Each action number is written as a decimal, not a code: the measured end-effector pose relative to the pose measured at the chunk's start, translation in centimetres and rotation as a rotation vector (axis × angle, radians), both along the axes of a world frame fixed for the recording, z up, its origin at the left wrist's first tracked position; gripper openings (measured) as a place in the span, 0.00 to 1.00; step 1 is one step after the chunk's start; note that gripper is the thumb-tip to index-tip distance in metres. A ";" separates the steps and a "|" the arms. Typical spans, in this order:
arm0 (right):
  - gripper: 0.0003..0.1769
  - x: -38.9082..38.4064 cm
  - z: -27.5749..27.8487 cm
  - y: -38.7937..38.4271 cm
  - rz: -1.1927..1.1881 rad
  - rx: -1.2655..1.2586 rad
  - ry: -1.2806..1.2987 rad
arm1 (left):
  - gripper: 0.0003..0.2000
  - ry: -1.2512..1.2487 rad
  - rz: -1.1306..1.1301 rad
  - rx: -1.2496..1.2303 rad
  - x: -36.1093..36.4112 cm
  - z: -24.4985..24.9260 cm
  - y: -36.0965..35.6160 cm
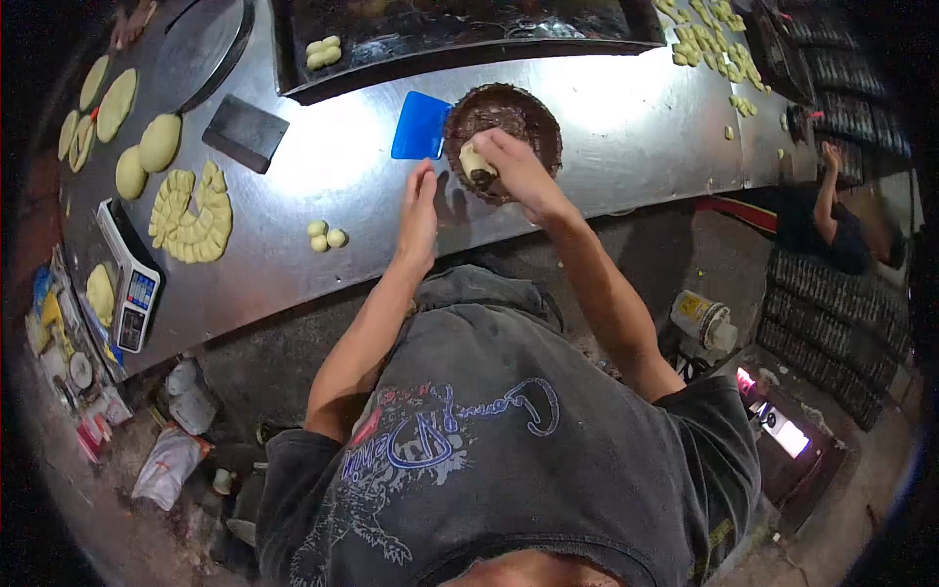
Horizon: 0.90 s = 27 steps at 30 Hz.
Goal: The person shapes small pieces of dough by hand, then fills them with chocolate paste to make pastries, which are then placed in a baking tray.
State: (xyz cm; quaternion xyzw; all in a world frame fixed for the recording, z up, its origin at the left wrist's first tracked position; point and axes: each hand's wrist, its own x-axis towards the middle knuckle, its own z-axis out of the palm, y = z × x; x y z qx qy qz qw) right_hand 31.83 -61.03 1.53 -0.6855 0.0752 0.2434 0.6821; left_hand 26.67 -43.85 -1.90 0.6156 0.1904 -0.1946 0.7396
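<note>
My right hand (pixel 518 174) grips a pale dough piece (pixel 470 161), and dark filling shows at its lower end. It is above a round brown bowl (pixel 554 127) whose inside is smeared with a dark, sticky mass. My left hand (pixel 419 215) holds nothing, its fingers stretched out, just left of the bowl and apart from the dough. A flat blue scraper (pixel 418 127) lies beyond my left fingertips, against the bowl's left side. Several small dough balls (pixel 327 236) sit together on the metal table (pixel 377 230) to the left.
Leftward are a digital scale (pixel 135 293), cut dough (pixel 191 217), larger dough lumps (pixel 159 143) and a dark rectangular block (pixel 245 132). A black tray (pixel 460 49) borders the far side. Many dough pieces (pixel 709 44) lie far right. Another person (pixel 831 215) is at right; another person's hand (pixel 132 24) shows top left.
</note>
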 end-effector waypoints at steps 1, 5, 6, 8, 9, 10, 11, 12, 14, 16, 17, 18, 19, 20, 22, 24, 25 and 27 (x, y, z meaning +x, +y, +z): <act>0.17 0.1 1.6 0.7 -0.041 0.144 0.088 | 0.33 -0.117 0.031 0.050 0.3 2.4 0.7; 0.15 -0.6 3.9 4.5 -0.028 0.410 0.183 | 0.25 -0.111 0.064 -0.365 0.5 5.2 5.2; 0.16 -0.7 3.9 5.7 -0.013 0.417 0.172 | 0.24 -0.104 0.101 -0.349 0.3 5.8 6.1; 0.16 -0.8 3.9 7.9 0.011 0.377 0.160 | 0.21 -0.092 0.175 -0.317 -0.3 6.5 8.1; 0.16 -1.0 3.5 9.1 0.022 0.341 0.140 | 0.20 -0.104 0.191 -0.284 -0.8 6.3 9.2; 0.16 -1.3 3.3 10.2 0.032 0.305 0.121 | 0.18 -0.115 0.207 -0.251 -1.3 5.8 10.2; 0.15 -1.7 3.1 11.3 0.032 0.325 0.130 | 0.16 -0.124 0.223 -0.219 -1.8 5.6 11.1; 0.15 -2.0 3.0 12.4 0.032 0.344 0.137 | 0.16 -0.131 0.274 -0.246 -2.4 6.0 11.9; 0.14 -2.5 3.2 14.5 0.007 0.389 0.153 | 0.14 -0.146 0.374 -0.301 -3.4 6.9 13.2; 0.13 -3.2 3.8 16.3 -0.047 0.440 0.167 | 0.14 -0.154 0.417 -0.336 -4.3 6.8 15.0; 0.12 -3.3 4.0 17.0 -0.057 0.450 0.187 | 0.14 -0.157 0.436 -0.356 -4.7 6.7 15.8; 0.12 -3.5 3.8 17.7 -0.046 0.492 0.214 | 0.14 -0.140 0.465 -0.402 -5.0 7.0 16.4; 0.12 -3.8 3.5 18.2 -0.038 0.535 0.240 | 0.14 -0.123 0.492 -0.448 -5.3 7.5 16.9; 0.13 -4.0 3.4 18.8 -0.030 0.578 0.267 | 0.14 -0.107 0.517 -0.494 -5.6 7.8 17.4; 0.15 -4.4 3.8 20.1 -0.022 0.617 0.300 | 0.16 -0.093 0.522 -0.569 -6.1 7.3 18.9; 0.18 -5.0 4.6 21.0 0.008 0.607 0.277 | 0.18 -0.091 0.512 -0.627 -6.5 7.4 20.3; 0.19 -5.2 5.2 21.3 0.036 0.582 0.233 | 0.19 -0.103 0.499 -0.645 -6.6 7.8 21.0; 0.28 -5.5 5.7 21.5 0.107 0.572 0.151 | 0.20 -0.142 0.449 -0.647 -6.9 8.3 22.0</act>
